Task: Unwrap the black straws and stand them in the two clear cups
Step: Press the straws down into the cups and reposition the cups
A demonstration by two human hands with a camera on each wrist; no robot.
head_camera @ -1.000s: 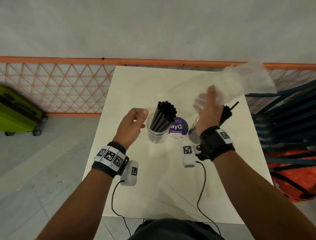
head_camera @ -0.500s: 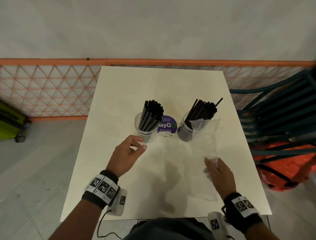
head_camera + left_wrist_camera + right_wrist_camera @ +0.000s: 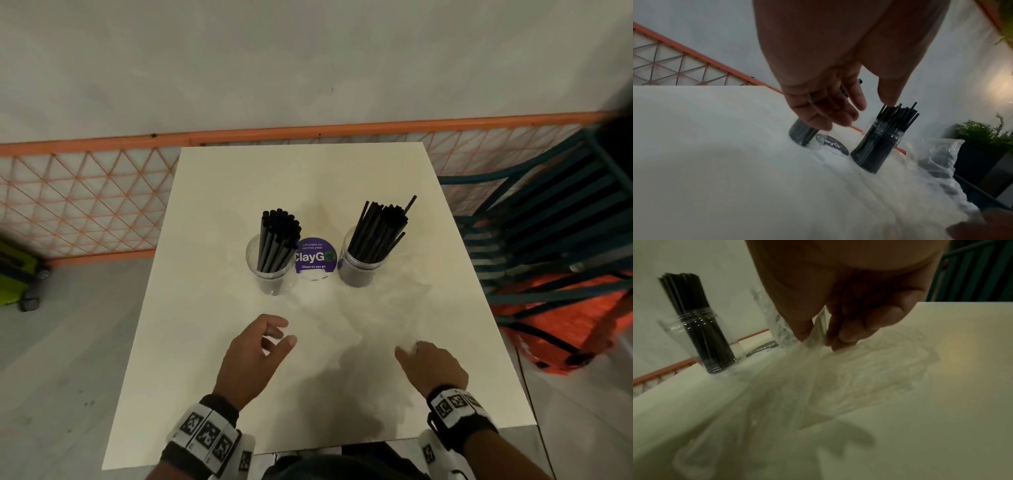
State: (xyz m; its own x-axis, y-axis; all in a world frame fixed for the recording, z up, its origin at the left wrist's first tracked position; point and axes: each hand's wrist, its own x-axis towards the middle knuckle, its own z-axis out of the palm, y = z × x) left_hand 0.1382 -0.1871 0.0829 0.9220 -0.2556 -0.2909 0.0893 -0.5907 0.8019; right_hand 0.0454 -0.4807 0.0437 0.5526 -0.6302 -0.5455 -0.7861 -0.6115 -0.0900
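Observation:
Two clear cups stand mid-table, each packed with black straws: the left cup (image 3: pixel 270 274) with its straws (image 3: pixel 277 236) and the right cup (image 3: pixel 361 267) with its straws (image 3: pixel 380 229). My left hand (image 3: pixel 279 334) hovers in front of the left cup, fingers loosely curled and holding nothing; the left wrist view shows my left hand (image 3: pixel 849 116) the same way. Near the front right of the table, my right hand (image 3: pixel 407 349) pinches the empty clear plastic wrapper (image 3: pixel 376 308). In the right wrist view the wrapper (image 3: pixel 869 369) lies spread on the table under my right hand (image 3: pixel 818 337).
A purple ClayGo sticker (image 3: pixel 315 257) lies between the cups on the white table (image 3: pixel 239 188). An orange lattice fence (image 3: pixel 85 198) runs behind, with a dark slatted chair (image 3: pixel 548 222) and an orange bag (image 3: pixel 565 325) to the right. A green suitcase (image 3: pixel 13 274) sits at far left.
My right hand has drawn the wrapper from above the right cup down to the table's near right side. My left hand has pulled back from the left cup toward me.

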